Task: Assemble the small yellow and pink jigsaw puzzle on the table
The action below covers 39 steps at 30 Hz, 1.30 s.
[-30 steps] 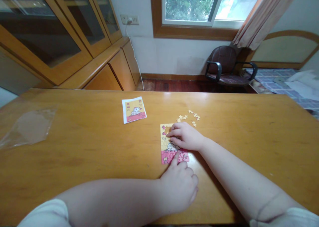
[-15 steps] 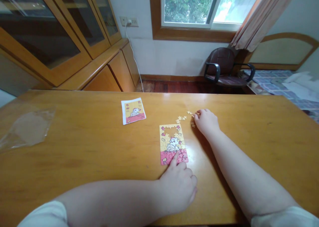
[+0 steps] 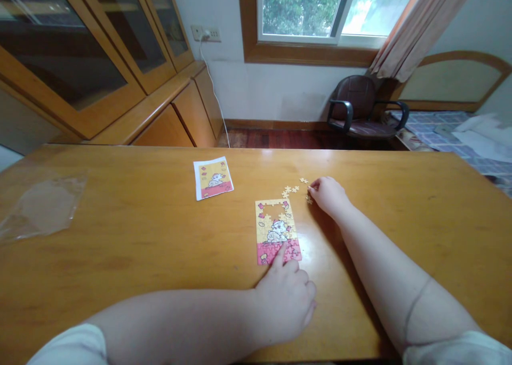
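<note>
**Item: table (image 3: 140, 237), wood, seen from the sitter's side.**

- Jigsaw puzzle (image 3: 276, 223): part-built, flat, centre of the table. Its long axis runs straight away from the sitter. The pink band is at the near end, and a bare gap shows in the yellow field at the far end.
- Loose pieces (image 3: 291, 190): a small scatter just beyond the puzzle's far right corner, trailing off to the right.
- Right hand (image 3: 328, 195): palm down at the right end of that scatter, with its fingertips drawn together at the outermost pieces. Whether one is actually pinched cannot be made out. The remaining pieces lie to its left, between it and the puzzle. This is by far the nearer hand to them.
- Left hand (image 3: 286, 295): fingers curled in, forefinger out and resting on the puzzle's near pink edge. It grips nothing and is well apart from the scatter.
- Picture card (image 3: 213, 178): same design, lying to the far left of the puzzle.
- Clear plastic bag (image 3: 44, 205): at the far left of the table.
</note>
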### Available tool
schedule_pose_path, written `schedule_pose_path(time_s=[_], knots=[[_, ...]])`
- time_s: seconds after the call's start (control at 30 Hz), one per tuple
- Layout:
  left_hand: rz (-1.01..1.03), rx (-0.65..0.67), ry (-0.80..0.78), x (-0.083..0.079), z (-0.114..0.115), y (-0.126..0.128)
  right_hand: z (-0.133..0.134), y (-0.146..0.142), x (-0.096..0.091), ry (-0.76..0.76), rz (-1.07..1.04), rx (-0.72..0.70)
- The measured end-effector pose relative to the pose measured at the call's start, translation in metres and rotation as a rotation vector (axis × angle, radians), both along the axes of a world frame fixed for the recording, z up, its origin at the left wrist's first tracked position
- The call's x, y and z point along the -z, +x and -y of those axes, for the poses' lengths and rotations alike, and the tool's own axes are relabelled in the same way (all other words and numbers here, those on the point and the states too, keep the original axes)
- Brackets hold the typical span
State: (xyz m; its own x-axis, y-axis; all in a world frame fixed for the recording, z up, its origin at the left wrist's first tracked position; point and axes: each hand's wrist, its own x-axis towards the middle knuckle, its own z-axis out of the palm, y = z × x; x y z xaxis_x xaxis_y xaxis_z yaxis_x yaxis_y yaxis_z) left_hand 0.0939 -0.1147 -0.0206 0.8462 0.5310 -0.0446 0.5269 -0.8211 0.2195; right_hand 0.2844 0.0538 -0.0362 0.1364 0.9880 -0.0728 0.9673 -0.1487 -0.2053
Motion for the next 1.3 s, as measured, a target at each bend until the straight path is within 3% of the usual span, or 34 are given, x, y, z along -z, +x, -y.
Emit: schedule_pose_path(time_s=[0.13,0.27,0.37,0.5,0.77,1.3], knots=[[-0.003,0.002,0.011,-0.0010,-0.0002,-0.0003,0.0016,-0.0015,0.0001,0.014,-0.028,-0.028],[-0.001,0.003,0.021,0.0027,0.0004,0.0000,0.0042,-0.0022,-0.0002,0.131,-0.018,-0.025],[0.004,-0.003,0.024,0.0053,0.0012,0.0001,0.0042,-0.0028,0.0017,0.206,-0.012,-0.123],[0.013,0.003,0.038,0.0058,0.0015,-0.0001,0.0025,-0.0022,0.0051,0.188,-0.090,-0.236],[0.002,0.001,0.026,0.0024,0.0007,0.0002,0.0024,-0.0020,0.0028,0.215,-0.049,-0.121],[-0.005,-0.002,0.014,0.0022,0.0005,0.0001,0.0025,-0.0093,0.0050,0.131,0.034,-0.195]])
